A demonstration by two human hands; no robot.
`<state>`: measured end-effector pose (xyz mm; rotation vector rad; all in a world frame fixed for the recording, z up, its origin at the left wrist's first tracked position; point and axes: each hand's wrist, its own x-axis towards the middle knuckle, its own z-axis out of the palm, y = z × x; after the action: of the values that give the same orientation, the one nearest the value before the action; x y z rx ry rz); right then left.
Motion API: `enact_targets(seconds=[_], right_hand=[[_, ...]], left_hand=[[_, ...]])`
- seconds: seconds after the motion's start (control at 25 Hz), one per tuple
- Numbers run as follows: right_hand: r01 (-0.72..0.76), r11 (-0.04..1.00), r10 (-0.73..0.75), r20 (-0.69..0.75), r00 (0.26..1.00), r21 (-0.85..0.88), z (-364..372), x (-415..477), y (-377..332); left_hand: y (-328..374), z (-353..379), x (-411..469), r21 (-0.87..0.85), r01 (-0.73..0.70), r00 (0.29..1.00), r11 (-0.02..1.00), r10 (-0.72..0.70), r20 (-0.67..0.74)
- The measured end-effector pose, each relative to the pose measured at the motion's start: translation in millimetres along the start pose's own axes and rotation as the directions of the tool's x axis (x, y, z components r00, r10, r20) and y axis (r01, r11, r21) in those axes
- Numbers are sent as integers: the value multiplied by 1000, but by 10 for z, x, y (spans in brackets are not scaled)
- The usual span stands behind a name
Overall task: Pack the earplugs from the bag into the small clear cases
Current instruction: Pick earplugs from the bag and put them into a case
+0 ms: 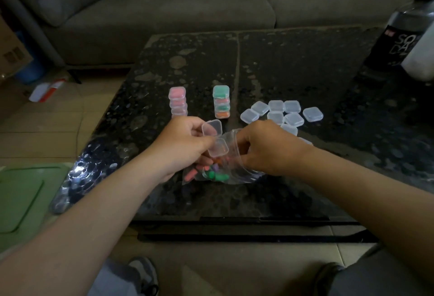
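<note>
Black speckled table (293, 65) | grey sofa (164, 14) | left hand (183, 145) grips case (218, 148) | right hand (265, 147) grips bag (237, 178)

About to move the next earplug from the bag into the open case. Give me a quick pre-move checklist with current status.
1. Lid up on the open case in the left hand: ok.
2. Base of that case free of earplugs: ok, no colour shows inside.
3. Position of right hand at mouth of the bag: ok.
4. One earplug pinched in the right hand: cannot tell, fingertips hidden.
5. Supply of earplugs left in the bag: ok.
6. Spare empty cases on the table: ok.
</note>
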<state>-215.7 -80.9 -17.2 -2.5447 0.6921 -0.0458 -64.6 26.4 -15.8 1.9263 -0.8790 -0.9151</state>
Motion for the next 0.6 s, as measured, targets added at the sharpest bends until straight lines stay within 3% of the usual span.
enact_targets(seconds=[0.24, 0.44, 0.6], right_hand=[[-11, 999, 12, 22, 1000, -45, -25, 50, -22], [-59, 990, 82, -185, 979, 125, -240, -10, 79], [73, 975, 2, -335, 942, 211, -302, -57, 53]], left_hand=[[16, 11, 6, 19, -6, 1000, 1000, 6, 8], [33, 16, 2, -25, -26, 999, 999, 27, 37], [29, 33, 3, -56, -88, 994, 995, 91, 57]])
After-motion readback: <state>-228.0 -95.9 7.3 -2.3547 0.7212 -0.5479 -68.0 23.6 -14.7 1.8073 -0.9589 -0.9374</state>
